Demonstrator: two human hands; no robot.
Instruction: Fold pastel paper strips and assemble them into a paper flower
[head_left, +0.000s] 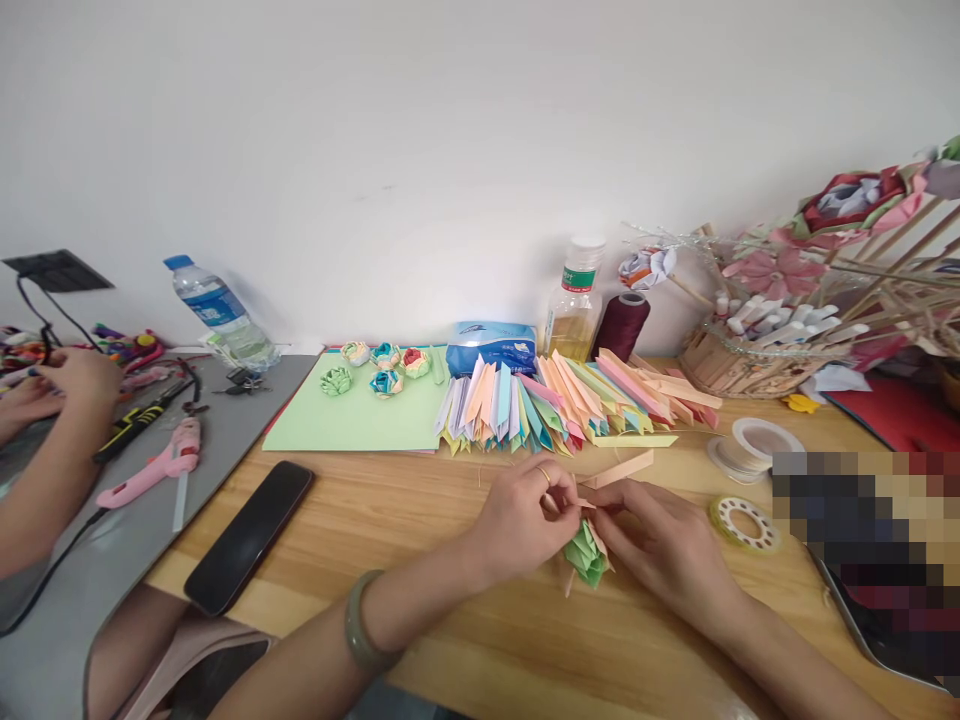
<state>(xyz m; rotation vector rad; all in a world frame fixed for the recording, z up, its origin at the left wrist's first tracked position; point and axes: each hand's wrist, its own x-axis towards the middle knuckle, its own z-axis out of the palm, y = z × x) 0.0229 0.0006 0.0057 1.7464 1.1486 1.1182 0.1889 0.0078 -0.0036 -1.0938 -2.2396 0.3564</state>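
A small green and peach folded-paper piece (586, 553) hangs between my hands above the wooden table. My left hand (529, 510), with a ring and a bangle, pinches its upper peach part between thumb and fingers. From the right, my right hand (664, 530) has its fingers closed on the same piece's peach edge. A peach paper strip (621, 468) lies just beyond my fingertips. Behind it are rows of folded paper strips (502, 405) in many colours. Several finished paper flowers (386, 381) rest on light green sheets (352, 425) further left.
A black phone (249, 537) lies left of my forearm. Tape rolls (745, 524) and a white spool (765, 445) sit at right, near a flower basket (739, 360). Bottles (574, 305) stand by the wall. Another person's hands (79, 385) work at far left, beyond a pink glue gun (161, 468).
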